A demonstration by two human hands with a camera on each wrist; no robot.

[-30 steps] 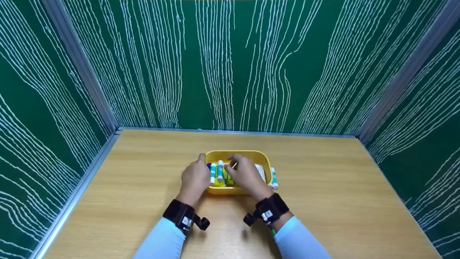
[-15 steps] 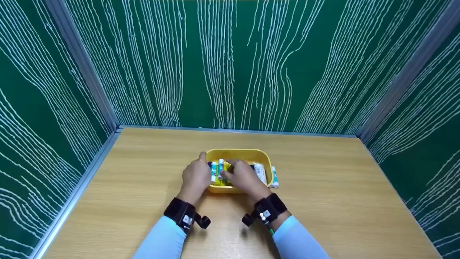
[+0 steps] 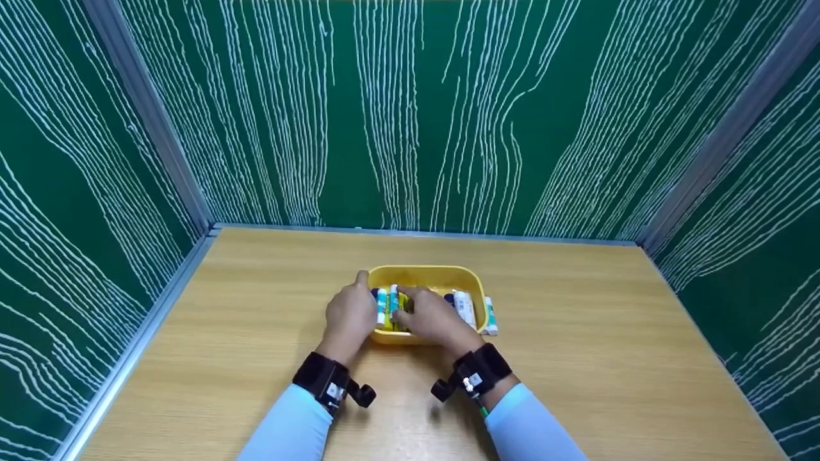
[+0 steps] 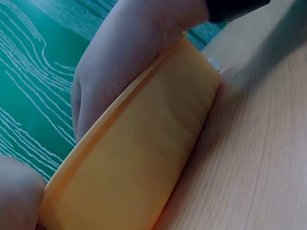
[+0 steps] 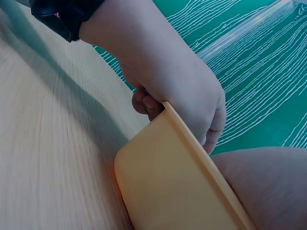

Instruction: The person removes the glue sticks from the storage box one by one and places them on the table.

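Note:
A yellow plastic tub [image 3: 442,275] stands on the table, loaded with glue sticks and other small items. My left hand [image 3: 351,312] grips its left end, fingers curled at the rim, as the right wrist view shows. My right hand [image 3: 435,314] reaches over the front rim into the tub. Its thumb and index finger pinch a teal-and-white glue stick [image 3: 394,299]. Left of that lies a second glue stick [image 3: 382,306], beside the left hand. The tub's front wall [image 4: 139,143] hides the right fingertips in the left wrist view.
White tubes [image 3: 464,307] lie at the tub's right end, with a dark blue piece beside them. Another glue stick [image 3: 491,316] lies on the table [image 3: 576,333] against the tub's right outer side. Green walls [image 3: 346,128] with white lines enclose the back and sides.
My right thumb and index finger have come left, closing onto the glue stick, which now sits lower in the tub. White tubes at the right show more. The left hand keeps its place.

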